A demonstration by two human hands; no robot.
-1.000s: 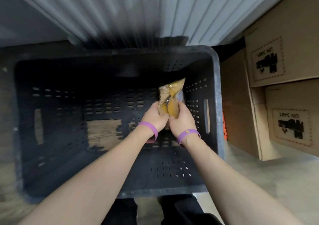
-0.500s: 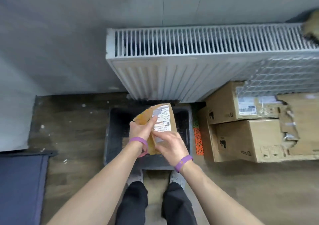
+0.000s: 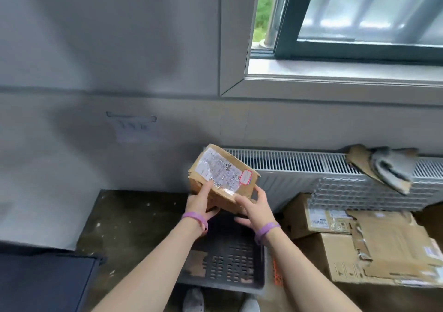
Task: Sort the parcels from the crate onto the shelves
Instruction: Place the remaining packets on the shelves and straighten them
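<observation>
a person holds a small brown cardboard parcel point(image 3: 223, 180) above the dark plastic crate point(image 3: 225, 266), left hand point(image 3: 200, 202) pinching its near corner, right hand point(image 3: 255, 207) propping its edge with straight fingers point(image 3: 260, 193); a firmer right grip and reading its white shipping label point(image 3: 219, 171) should help shelving.

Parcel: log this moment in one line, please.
parcel: held above crate, label facing up | left hand: pinches its left end | right hand: supports lower right edge | shelves: not in view
</observation>
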